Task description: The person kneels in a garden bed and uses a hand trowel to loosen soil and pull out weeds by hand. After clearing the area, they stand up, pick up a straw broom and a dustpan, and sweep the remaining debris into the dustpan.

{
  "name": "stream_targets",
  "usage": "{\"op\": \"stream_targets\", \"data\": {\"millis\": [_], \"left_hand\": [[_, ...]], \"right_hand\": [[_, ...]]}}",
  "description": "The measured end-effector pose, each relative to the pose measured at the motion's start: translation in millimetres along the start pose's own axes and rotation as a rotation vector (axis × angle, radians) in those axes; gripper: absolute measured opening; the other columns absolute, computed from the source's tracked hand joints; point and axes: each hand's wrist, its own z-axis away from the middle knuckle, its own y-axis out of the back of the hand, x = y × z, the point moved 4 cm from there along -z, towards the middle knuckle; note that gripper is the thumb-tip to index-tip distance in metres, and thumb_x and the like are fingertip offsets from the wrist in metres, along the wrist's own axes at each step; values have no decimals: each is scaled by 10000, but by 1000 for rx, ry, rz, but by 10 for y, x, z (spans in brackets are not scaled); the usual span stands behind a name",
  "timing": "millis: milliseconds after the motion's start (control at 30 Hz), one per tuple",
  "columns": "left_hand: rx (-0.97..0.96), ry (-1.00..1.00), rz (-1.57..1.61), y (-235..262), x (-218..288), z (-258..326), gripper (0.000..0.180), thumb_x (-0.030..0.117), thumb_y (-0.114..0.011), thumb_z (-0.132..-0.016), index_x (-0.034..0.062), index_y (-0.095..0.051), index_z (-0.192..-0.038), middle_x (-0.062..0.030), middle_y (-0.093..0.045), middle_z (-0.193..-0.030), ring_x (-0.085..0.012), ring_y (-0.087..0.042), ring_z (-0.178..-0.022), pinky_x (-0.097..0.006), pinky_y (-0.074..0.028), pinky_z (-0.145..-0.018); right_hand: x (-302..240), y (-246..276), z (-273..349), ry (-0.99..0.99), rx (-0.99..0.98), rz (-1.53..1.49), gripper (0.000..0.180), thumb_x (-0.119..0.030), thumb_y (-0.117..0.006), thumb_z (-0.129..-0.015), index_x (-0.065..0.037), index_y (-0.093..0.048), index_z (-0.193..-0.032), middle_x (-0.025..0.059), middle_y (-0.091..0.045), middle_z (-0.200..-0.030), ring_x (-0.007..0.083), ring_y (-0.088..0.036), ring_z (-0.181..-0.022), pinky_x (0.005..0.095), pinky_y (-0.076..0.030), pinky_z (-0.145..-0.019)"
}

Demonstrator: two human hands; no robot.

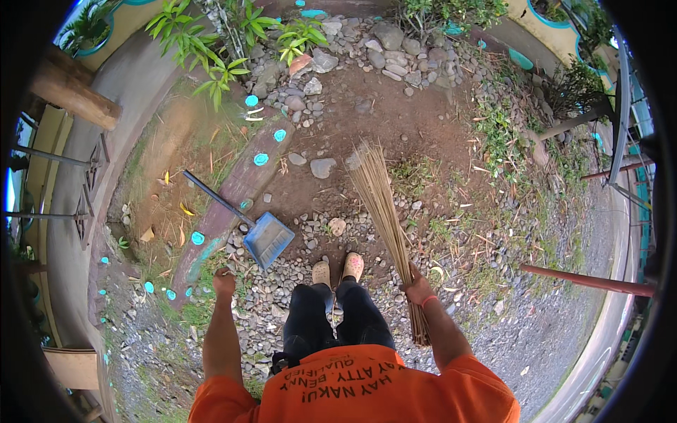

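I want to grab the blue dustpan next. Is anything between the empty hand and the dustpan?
Nothing big. The left hand hangs closed and empty, just below the blue dustpan. Only pebbly ground lies between them. The right hand holds the stick broom, off to the other side.

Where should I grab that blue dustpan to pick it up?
Probably by its long dark handle, near the far end, coming from the left side. The dustpan lies flat on the pebbles with the handle slanting up-left, free of stones, closest to the empty left hand.
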Motion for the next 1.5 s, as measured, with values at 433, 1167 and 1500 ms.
{"op": "stream_targets", "data": {"millis": [433, 1167, 1500], "left_hand": [[129, -27, -150, 273, 548, -1999, 613, 317, -737, -737, -12, -572, -1228, -258, -622, -1188, -381, -596, -1118, -416, -464, -943], [76, 157, 614, -514, 725, -4973, 446, 111, -734, -773, -33, -534, -1145, -123, -633, -999, -210, -598, -917, -343, -459, -833], [-348, -402, 230, -273, 1409, -3454, 261, -58, -769, -658, 25, -607, -846, -31, -653, -821, -126, -612, -751, -301, -509, -717]], "right_hand": [[-297, -377, -365, -96, -31, 232, 970, -226, -756, -727, -150, -205, -1522, 272, -639, -1129, 435, -631, -1017, 456, -514, -903], [-1691, -1307, -1098, -48, -126, 322, 853, -235, -690, -716, -146, -315, -1478, 233, -689, -928, 420, -675, -846, 465, -552, -789], [-1583, -982, -1042, -184, -159, 288, 919, -291, -720, -732, -204, -243, -1513, 266, -671, -999, 437, -649, -951, 461, -533, -865]]}}
